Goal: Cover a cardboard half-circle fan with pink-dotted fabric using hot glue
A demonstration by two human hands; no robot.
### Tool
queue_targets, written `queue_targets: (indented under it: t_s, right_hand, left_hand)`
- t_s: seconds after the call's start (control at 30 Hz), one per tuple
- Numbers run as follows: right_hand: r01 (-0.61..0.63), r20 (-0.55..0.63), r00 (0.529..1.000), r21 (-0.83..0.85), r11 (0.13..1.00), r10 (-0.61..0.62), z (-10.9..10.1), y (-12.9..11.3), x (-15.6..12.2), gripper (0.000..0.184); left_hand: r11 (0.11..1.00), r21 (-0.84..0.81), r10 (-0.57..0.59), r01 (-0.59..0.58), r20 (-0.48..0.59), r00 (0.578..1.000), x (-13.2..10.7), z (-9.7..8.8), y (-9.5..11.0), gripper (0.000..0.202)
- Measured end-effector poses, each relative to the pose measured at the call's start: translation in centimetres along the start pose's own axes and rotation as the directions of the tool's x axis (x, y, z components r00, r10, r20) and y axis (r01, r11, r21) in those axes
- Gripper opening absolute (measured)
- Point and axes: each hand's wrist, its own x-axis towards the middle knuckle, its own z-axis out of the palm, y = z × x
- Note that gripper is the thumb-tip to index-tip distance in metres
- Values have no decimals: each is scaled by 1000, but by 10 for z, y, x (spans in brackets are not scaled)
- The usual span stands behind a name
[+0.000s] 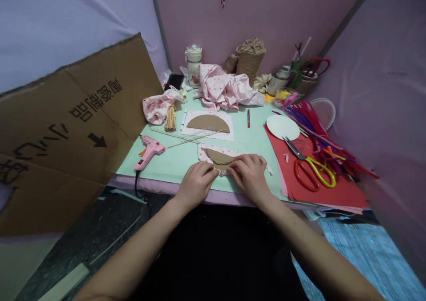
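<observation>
At the table's front edge lies a half-round cardboard piece with pink dotted fabric around its rim. My left hand pinches the folded fabric edge at the lower side. Close by on the right, my right hand is curled over the same edge, fingers closed on the fabric. Farther back, a second cardboard half circle rests flat on a dotted fabric sheet. Thin wooden sticks lie crossed between the two pieces.
A pink glue gun lies at left, beside a big cardboard sheet. Scissors and a white paper disc lie on red sheets at right. Crumpled fabric, a bottle and twine stand at the back.
</observation>
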Motion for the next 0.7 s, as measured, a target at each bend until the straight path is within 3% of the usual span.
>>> queue_targets:
  t_s: [0.33, 0.7]
  right_hand:
    - [-65, 61, 996, -52, 997, 68, 11, 4, 8, 15]
    - [-80, 95, 992, -29, 996, 83, 12, 8, 11, 15]
  left_hand:
    - [1000, 1, 15, -15, 43, 999, 0, 0, 2, 26]
    - [993, 92, 48, -72, 239, 970, -6, -4, -3, 48]
